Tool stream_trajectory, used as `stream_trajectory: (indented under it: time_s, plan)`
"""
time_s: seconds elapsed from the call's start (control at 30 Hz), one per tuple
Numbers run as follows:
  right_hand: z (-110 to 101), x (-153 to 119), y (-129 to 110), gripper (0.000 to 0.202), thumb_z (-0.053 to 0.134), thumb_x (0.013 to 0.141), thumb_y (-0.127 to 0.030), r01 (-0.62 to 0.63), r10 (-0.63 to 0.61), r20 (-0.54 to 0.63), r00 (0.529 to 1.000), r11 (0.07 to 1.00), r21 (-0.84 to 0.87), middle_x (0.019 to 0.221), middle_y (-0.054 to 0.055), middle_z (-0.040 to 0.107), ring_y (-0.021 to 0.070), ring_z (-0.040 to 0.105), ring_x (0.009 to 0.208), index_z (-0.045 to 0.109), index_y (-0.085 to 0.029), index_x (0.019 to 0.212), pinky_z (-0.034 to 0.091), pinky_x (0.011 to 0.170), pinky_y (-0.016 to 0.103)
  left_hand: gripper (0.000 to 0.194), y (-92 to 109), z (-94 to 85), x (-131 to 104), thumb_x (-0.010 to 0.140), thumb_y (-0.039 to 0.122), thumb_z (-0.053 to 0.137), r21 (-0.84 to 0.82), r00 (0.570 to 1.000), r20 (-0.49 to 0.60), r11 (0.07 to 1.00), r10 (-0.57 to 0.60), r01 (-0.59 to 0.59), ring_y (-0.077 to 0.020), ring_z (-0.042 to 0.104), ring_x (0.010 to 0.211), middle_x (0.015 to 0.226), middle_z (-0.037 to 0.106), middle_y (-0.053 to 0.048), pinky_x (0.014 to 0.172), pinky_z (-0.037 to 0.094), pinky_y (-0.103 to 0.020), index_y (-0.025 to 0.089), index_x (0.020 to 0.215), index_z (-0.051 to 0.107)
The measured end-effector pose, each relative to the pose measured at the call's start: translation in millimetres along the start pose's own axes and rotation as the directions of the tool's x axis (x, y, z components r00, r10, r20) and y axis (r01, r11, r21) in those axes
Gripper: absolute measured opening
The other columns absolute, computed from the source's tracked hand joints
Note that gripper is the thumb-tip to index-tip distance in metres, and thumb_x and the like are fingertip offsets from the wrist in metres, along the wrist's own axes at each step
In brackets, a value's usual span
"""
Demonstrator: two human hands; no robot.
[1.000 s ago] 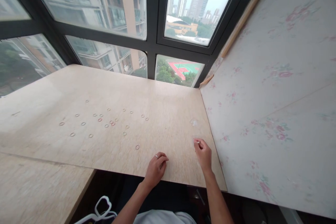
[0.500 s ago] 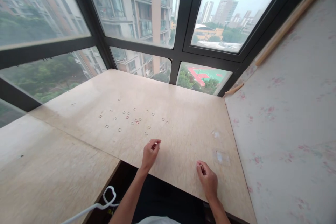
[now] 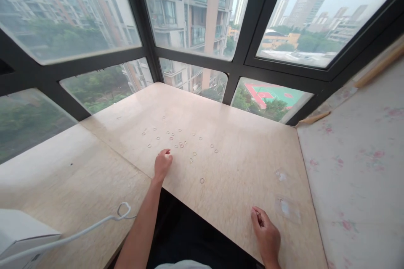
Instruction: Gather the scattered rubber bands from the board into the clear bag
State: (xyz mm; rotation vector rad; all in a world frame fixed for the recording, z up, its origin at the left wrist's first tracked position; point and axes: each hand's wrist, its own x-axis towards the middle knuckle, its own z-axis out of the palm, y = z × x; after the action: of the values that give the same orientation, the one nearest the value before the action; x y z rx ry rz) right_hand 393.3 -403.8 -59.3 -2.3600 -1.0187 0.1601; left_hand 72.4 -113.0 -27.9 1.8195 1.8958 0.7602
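In the head view, the left hand [image 3: 163,164] is loosely curled beside small rings [image 3: 181,146] scattered on the worktop [image 3: 233,197]; the right hand [image 3: 267,233] is curled, thumb near fingertips. Whether either grips anything, I cannot tell. The left has moved farther out, uncovering a nearer ring [image 3: 202,180].

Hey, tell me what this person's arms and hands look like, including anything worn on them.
Both forearms are bare where they show. The left hand and right hand are ungloved. The left seems to wear a slim, light ring; none can be made out on the right. A pale garment shows at the bottom edge.
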Motion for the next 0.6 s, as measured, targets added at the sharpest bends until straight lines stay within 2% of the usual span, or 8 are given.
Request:
stream_trajectory:
  time_s: [0.07,0.17,0.3,0.43,0.6]
  plan:
    - [0.8,0.4,1.4,0.057,0.035,0.080,-0.063,0.004,-0.004,-0.002,1.000,1.000,0.003,0.064,0.006,0.070,0.0210,0.065,0.056,0.073,-0.020,0.087,0.041,0.049,0.026,0.030,-14.2,-12.1,11.8,0.078,0.018,0.051,0.086,0.996,-0.078,0.995,-0.040,0.047,-0.0217,0.062,0.090,0.101,0.067,-0.007,0.086,0.044,-0.032,0.016,0.105,0.061]
    - [0.8,0.7,2.6,0.056,0.037,0.079,-0.063,0.003,-0.003,0.003,1.000,1.000,0.009,0.064,0.005,0.070,0.0204,0.064,0.054,0.072,-0.021,0.086,0.041,0.047,0.025,0.032,-34.3,-29.6,30.7,0.079,0.019,0.050,0.184,0.987,-0.105,0.973,-0.121,0.139,-0.0232,0.059,0.097,0.104,0.065,-0.008,0.086,0.044,-0.032,0.016,0.109,0.060]
    - [0.5,1.0,3.7,0.054,0.039,0.077,-0.064,-0.011,0.011,0.010,1.000,1.000,0.008,0.064,0.005,0.070,0.0209,0.065,0.055,0.072,-0.022,0.086,0.042,0.047,0.026,0.035,-54.9,-47.1,57.2,0.080,0.020,0.049,0.238,0.980,-0.095,0.951,-0.177,0.195,-0.0243,0.057,0.103,0.109,0.064,-0.010,0.086,0.043,-0.032,0.015,0.113,0.059]
    - [1.9,1.8,6.2,0.052,0.040,0.076,-0.064,-0.016,0.016,-0.001,1.000,1.000,0.001,0.066,0.005,0.071,0.0223,0.066,0.057,0.072,-0.024,0.083,0.043,0.047,0.026,0.039,-72.1,-61.0,77.3,0.079,0.017,0.048,0.251,0.972,-0.076,0.939,-0.222,0.234,-0.0257,0.058,0.102,0.104,0.067,-0.012,0.085,0.044,-0.032,0.013,0.117,0.059]
    - [5.1,3.1,8.3,0.052,0.039,0.075,-0.065,-0.032,0.032,-0.025,0.999,0.999,-0.029,0.066,0.005,0.071,0.0229,0.066,0.056,0.072,-0.025,0.082,0.042,0.046,0.026,0.026,-86.6,-71.0,87.0,0.079,0.022,0.053,0.271,0.984,0.040,0.950,-0.173,0.156,-0.0213,0.062,0.095,0.098,0.071,-0.006,0.081,0.045,-0.026,0.019,0.100,0.068]
